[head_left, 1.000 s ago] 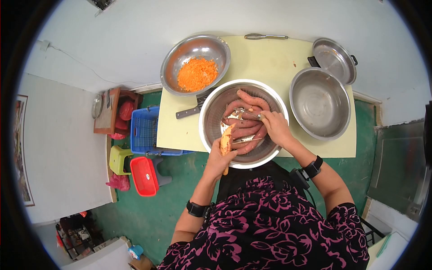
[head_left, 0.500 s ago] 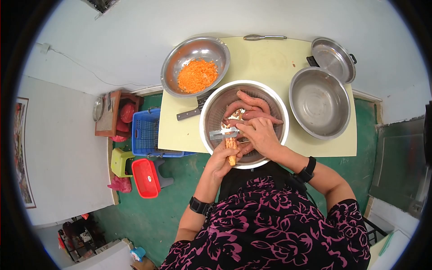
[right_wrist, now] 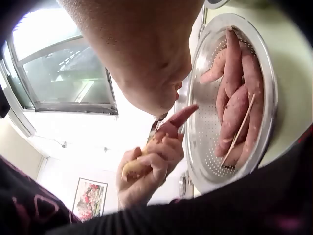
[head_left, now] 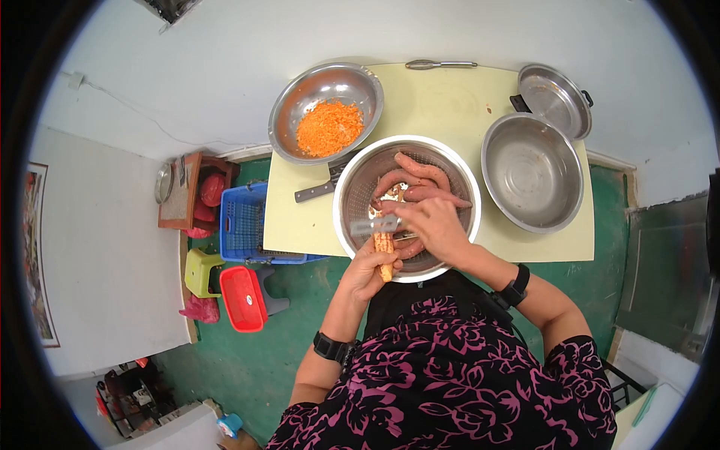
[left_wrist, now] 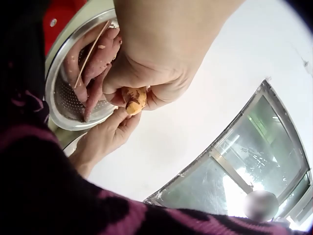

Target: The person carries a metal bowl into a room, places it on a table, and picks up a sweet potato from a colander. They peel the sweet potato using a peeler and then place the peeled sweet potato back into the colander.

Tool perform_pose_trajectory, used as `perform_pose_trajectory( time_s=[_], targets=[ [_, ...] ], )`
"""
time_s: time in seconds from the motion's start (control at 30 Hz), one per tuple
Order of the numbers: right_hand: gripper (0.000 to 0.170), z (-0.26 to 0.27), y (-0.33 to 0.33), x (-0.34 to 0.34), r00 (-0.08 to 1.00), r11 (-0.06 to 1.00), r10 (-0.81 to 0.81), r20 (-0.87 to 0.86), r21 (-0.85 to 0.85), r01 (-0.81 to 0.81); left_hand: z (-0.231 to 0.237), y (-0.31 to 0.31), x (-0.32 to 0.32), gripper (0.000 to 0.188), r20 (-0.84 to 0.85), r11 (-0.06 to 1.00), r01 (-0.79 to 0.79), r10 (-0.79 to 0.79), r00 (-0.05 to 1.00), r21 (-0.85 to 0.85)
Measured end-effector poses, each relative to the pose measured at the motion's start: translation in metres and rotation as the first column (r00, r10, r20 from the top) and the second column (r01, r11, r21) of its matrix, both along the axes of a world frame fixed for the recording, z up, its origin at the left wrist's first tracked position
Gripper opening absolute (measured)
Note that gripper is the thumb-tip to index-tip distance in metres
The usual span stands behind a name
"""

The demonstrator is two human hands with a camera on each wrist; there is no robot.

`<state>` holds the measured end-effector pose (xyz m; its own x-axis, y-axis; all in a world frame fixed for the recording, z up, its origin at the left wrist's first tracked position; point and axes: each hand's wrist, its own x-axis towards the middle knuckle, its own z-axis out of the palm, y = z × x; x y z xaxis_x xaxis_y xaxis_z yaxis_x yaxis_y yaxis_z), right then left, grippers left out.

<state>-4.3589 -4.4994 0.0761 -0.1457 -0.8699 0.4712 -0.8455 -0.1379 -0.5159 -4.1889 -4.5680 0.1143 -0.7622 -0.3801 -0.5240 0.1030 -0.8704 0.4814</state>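
Note:
My left hand (head_left: 366,270) grips a partly peeled sweet potato (head_left: 385,246) over the near left part of a perforated metal colander (head_left: 472,225). Its near end is bare and orange-yellow; reddish skin remains on the far end in the right wrist view. My right hand (head_left: 436,229) holds a metal peeler (head_left: 373,226) by its handle, the head lying across the sweet potato just beyond my left fingers. In the head view the peeler is blurred. Several unpeeled sweet potatoes (head_left: 422,166) lie in the colander, along with a thin stick (right_wrist: 238,131).
A steel bowl of shredded orange food (head_left: 328,129) stands at the back left, with a black-handled knife (head_left: 315,192) below it. To the right are a large steel basin (head_left: 534,172) and a lidlike pan (head_left: 559,97). Tongs (head_left: 440,64) lie along the table's back edge.
My right hand has moved left and nearer from the colander's right side, bringing the peeler onto the sweet potato. The left hand turned the sweet potato and drew it slightly nearer.

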Motion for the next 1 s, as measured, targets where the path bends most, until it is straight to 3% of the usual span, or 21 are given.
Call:
perform_pose_trajectory(
  time_s=[0.27,0.43,0.6,0.7,0.83,1.0],
  targets=[
    [0.035,-0.008,0.003,0.000,0.996,0.999,0.046,-0.073,-0.004,-0.046,-0.013,0.003,0.005,0.054,-0.024,0.999,-0.018,0.019,1.000,0.037],
    [0.033,-0.012,-0.001,-0.002,0.998,1.000,0.018,-0.056,0.011,-0.018,0.000,0.004,0.003,0.044,-0.018,0.998,-0.013,0.014,1.000,0.069],
    [0.023,-0.015,-0.003,-0.025,0.966,0.945,-0.250,0.058,0.232,0.231,-0.007,0.006,0.013,0.046,0.032,1.000,-0.018,0.018,0.999,0.011],
    [0.022,-0.004,-0.003,-0.020,0.968,0.975,-0.193,0.161,0.142,0.171,-0.002,0.004,0.011,0.049,0.044,0.996,-0.031,0.035,0.998,-0.086],
    [0.029,-0.001,-0.006,0.000,0.994,0.998,-0.053,0.091,-0.028,0.056,0.006,0.005,0.002,0.057,0.036,0.995,-0.012,0.016,0.999,-0.097],
    [0.035,0.001,-0.004,0.006,0.999,0.998,-0.028,0.015,-0.048,0.029,0.003,0.003,-0.001,0.058,0.007,0.995,0.027,-0.027,1.000,-0.101]
  ],
)
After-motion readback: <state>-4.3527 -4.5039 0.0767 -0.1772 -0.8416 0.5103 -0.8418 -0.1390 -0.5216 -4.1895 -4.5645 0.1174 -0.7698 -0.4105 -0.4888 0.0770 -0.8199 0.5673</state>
